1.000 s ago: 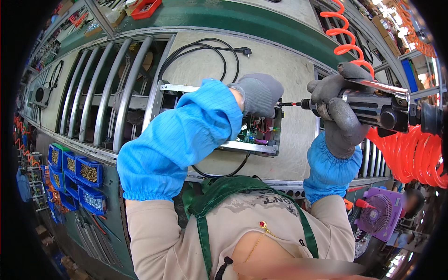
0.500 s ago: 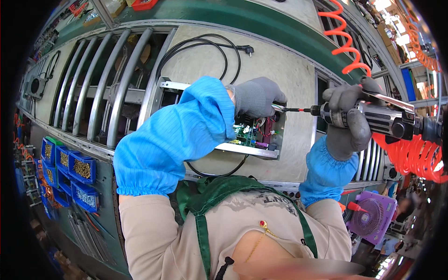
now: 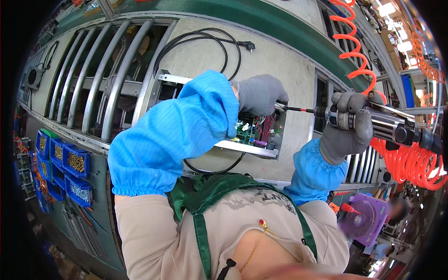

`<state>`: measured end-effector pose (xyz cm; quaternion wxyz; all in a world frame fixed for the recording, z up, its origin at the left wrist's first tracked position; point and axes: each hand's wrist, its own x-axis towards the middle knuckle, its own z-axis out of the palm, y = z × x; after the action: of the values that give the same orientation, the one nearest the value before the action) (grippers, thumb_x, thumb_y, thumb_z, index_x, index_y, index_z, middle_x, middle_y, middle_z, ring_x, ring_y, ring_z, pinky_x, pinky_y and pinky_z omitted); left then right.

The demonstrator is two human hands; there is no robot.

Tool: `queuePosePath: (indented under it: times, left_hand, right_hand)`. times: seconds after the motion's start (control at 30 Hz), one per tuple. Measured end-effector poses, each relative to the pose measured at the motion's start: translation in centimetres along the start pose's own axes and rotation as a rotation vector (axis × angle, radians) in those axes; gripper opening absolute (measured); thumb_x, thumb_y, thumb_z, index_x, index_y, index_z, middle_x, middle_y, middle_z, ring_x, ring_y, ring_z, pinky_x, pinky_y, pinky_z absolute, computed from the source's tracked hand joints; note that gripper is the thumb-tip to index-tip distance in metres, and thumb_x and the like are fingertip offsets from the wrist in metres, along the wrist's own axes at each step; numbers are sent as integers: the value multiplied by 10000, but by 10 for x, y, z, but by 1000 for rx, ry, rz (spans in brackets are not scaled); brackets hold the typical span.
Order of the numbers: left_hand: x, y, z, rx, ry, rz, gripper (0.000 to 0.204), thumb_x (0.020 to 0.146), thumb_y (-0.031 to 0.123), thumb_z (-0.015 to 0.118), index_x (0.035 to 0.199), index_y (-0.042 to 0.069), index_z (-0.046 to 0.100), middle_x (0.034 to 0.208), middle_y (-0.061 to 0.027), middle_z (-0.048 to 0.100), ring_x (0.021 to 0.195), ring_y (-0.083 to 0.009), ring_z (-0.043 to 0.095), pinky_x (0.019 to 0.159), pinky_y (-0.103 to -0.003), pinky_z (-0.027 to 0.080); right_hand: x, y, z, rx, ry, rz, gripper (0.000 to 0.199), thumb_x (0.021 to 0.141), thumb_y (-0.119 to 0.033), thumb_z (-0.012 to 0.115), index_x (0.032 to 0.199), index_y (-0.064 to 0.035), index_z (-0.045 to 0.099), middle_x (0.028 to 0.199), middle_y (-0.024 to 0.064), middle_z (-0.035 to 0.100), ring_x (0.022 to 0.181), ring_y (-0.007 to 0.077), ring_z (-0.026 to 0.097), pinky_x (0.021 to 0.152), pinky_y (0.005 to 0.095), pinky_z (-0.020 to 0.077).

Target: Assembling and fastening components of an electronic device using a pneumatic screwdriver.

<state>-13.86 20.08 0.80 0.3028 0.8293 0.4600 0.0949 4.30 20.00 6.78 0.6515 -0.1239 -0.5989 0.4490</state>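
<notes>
My right hand [image 3: 351, 122], in a grey glove, is wrapped around a silver and black air screwdriver [image 3: 387, 125]. Its long dark bit [image 3: 301, 109] points left and reaches the right end of an open metal chassis [image 3: 247, 148]. At that end, my left hand [image 3: 263, 94], also gloved in grey, is closed with its fingertips beside the bit's tip. What those fingers grip is hidden. Inside the chassis a green circuit board [image 3: 243, 132] and several wires show below my left hand; my blue sleeve covers much of the rest.
The chassis lies on a pale board [image 3: 294, 74] on a roller conveyor [image 3: 100, 79]. A coiled black power cord [image 3: 200, 33] lies behind it. Orange spiral air hoses [image 3: 357, 51] hang at the right. Blue bins of screws [image 3: 76, 161] stand at left; a purple fan [image 3: 368, 219] is lower right.
The view has shifted slightly. My right hand and the screwdriver sit marginally lower, with the bit still at the chassis end. My left hand keeps its place there.
</notes>
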Motion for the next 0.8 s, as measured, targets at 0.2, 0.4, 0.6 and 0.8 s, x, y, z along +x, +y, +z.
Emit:
queuePosePath:
  times: [0.2,0.4,0.6,0.8]
  left_hand:
    - [-6,5,-9,-16,-33,34,412,780,213,611,1170,81,608,1027,-178,647,954,-339,612,850,-377,470]
    - [1,-6,-2,-225,7,3,352,834,222,523,1123,50,628,980,-192,653,908,-335,619,833,-375,468]
    - [0,-5,-5,-241,-15,14,365,822,197,530,1151,67,620,966,-189,657,882,-309,626,811,-368,466]
    - [2,-5,-6,-227,-29,28,367,819,195,539,1154,69,619,966,-186,659,873,-306,626,805,-365,466]
  right_hand:
    - [3,2,4,14,-28,-24,565,748,-154,585,1266,4,422,658,59,472,580,186,504,594,395,486]
    - [19,6,17,57,-182,123,547,721,-104,585,1227,31,428,656,70,492,566,193,507,616,404,486]
    - [23,10,18,110,-228,182,492,726,-90,578,1178,45,441,646,64,483,557,189,499,588,398,470]
    - [23,11,22,47,-198,151,475,721,-92,577,1159,49,462,638,69,482,539,182,495,582,388,473]
